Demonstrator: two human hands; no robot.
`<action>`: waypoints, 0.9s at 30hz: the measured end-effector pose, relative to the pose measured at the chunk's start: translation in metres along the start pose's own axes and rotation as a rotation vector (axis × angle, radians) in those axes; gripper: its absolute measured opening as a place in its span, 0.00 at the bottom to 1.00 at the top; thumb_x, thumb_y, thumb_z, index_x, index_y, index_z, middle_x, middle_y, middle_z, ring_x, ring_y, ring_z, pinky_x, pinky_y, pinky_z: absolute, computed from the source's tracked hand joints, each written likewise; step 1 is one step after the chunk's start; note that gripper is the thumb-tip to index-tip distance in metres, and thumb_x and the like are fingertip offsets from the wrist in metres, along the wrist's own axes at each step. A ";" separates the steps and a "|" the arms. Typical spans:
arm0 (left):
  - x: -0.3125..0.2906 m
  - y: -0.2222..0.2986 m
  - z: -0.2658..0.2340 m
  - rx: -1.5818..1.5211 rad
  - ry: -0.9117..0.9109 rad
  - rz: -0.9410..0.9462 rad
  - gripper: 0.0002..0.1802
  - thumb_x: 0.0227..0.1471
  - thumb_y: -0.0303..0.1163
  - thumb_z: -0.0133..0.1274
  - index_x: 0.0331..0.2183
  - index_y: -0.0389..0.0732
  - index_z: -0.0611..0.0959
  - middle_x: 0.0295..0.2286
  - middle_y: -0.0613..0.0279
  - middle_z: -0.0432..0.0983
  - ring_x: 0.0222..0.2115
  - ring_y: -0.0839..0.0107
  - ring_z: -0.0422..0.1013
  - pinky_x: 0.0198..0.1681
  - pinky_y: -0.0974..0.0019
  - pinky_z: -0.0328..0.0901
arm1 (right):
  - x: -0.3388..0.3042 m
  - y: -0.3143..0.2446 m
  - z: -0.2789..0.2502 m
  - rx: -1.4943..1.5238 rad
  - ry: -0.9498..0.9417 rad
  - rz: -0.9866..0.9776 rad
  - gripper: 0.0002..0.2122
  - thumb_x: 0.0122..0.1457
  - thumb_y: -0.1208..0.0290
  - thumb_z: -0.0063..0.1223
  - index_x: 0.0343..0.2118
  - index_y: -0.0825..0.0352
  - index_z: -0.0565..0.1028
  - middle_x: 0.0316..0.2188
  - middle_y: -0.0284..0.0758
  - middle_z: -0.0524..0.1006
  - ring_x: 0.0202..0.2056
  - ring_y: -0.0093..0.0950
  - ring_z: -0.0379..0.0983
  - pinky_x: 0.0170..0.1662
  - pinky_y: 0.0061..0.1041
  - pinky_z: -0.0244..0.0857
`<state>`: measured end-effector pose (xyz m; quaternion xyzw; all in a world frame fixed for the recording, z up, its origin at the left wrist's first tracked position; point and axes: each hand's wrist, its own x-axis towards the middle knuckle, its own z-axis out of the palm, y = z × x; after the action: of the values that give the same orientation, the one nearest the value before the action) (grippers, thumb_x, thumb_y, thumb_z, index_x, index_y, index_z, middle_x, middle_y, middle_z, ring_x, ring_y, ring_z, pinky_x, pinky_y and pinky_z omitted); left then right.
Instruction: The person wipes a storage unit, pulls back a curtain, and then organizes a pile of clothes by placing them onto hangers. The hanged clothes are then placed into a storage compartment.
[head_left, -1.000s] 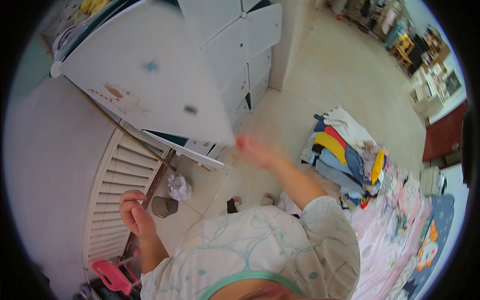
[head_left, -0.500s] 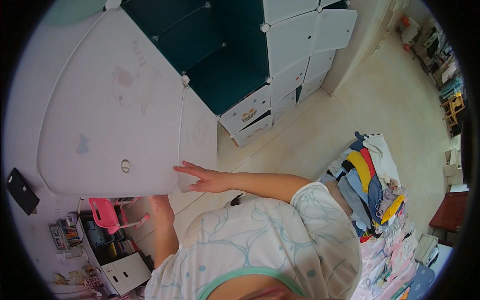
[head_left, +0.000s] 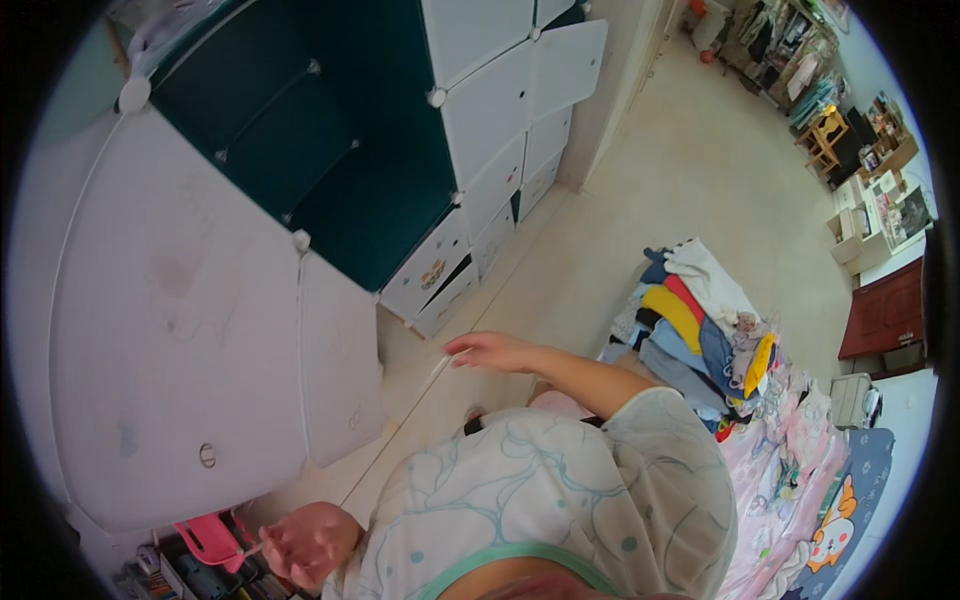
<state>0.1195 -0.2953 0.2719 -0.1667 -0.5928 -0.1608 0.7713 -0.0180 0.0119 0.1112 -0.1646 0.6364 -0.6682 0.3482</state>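
A large white cabinet door [head_left: 180,320] with a faint animal drawing and a small round finger hole stands swung out at the left. Below its lower edge is my left hand [head_left: 312,545], fingers loosely bent and apart, nothing visible in it. My right hand [head_left: 490,352] hovers over the floor in front of the cabinet, fingers stretched out and holding nothing. A narrower white panel [head_left: 340,360] joins the door. Behind them, the cube cabinet's dark green compartments [head_left: 370,220] show bare inside.
Smaller white cabinet doors [head_left: 487,120] run along the right; one sticks out. Folded clothes [head_left: 690,325] lie piled beside a pink patterned cover [head_left: 770,480] at my right. A pink chair [head_left: 212,540] is partly hidden under the door. A clothes rack stands at the far right.
Both hands have come away from the white door and panel: the left moved down, the right moved rightward. My view has shifted right, so the cabinet sits further left.
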 end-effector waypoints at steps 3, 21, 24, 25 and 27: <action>-0.004 0.023 0.057 -0.165 -0.155 0.100 0.14 0.55 0.44 0.42 0.30 0.43 0.67 0.37 0.52 0.65 0.36 0.59 0.63 0.41 0.56 0.61 | -0.057 0.026 -0.084 0.158 0.394 0.103 0.15 0.57 0.70 0.47 0.48 0.67 0.68 0.46 0.34 0.71 0.44 0.25 0.69 0.49 0.25 0.59; -0.091 0.189 0.487 -0.408 -1.049 -0.385 0.23 0.42 0.29 0.54 0.43 0.37 0.71 0.49 0.46 0.60 0.50 0.49 0.56 0.52 0.54 0.52 | -0.280 0.038 -0.360 0.495 1.174 -0.069 0.06 0.56 0.76 0.41 0.36 0.65 0.68 0.35 0.35 0.74 0.37 0.26 0.72 0.40 0.24 0.65; -0.118 0.187 0.540 -0.358 -1.114 -0.364 0.24 0.45 0.30 0.53 0.47 0.37 0.70 0.51 0.48 0.58 0.51 0.52 0.56 0.53 0.57 0.51 | -0.283 0.044 -0.392 0.595 1.226 -0.027 0.06 0.56 0.75 0.41 0.36 0.65 0.69 0.36 0.34 0.74 0.37 0.26 0.72 0.39 0.24 0.65; -0.127 0.185 0.556 -0.357 -1.130 -0.368 0.25 0.45 0.30 0.53 0.47 0.37 0.70 0.51 0.48 0.58 0.51 0.52 0.56 0.53 0.56 0.51 | -0.278 0.044 -0.406 0.602 1.222 -0.019 0.06 0.56 0.75 0.41 0.36 0.64 0.69 0.36 0.34 0.74 0.36 0.26 0.72 0.39 0.24 0.65; -0.143 0.181 0.593 -0.359 -1.148 -0.384 0.25 0.44 0.30 0.54 0.47 0.38 0.71 0.51 0.48 0.59 0.51 0.52 0.56 0.53 0.56 0.52 | -0.266 0.035 -0.436 0.565 1.217 -0.013 0.07 0.57 0.74 0.41 0.37 0.64 0.69 0.36 0.35 0.74 0.36 0.25 0.72 0.38 0.24 0.65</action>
<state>-0.3455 0.1390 0.2643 -0.2438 -0.8953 -0.2783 0.2479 -0.1116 0.5144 0.0778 0.3354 0.5191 -0.7847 -0.0471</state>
